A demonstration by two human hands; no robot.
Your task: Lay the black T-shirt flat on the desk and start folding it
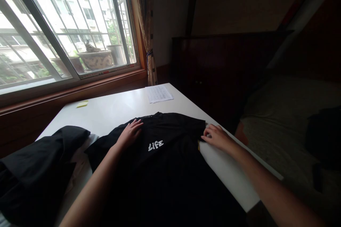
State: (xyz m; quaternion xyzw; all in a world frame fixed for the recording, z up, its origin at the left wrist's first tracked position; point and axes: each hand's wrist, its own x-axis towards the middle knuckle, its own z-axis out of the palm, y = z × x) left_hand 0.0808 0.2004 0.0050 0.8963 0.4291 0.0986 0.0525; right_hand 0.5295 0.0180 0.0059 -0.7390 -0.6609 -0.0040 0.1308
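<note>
A black T-shirt (170, 173) lies spread out on a white table (119, 101), its collar toward the far side and white lettering on its chest. Flat on the cloth beside the collar rests my left hand (131, 133), fingers stretched out. At the hem of the right-hand sleeve, my right hand (216, 136) has its fingers curled, with thumb and fingertips pinching the edge of the cloth. The lower part of the shirt runs into shadow toward me.
A heap of dark clothing (39, 166) sits at the table's left. Farther back are paper sheets (160, 93) and a yellow sticky-note pad (82, 104). A barred window (66, 25) is at the left, a bed (279, 113) at the right beyond the table edge.
</note>
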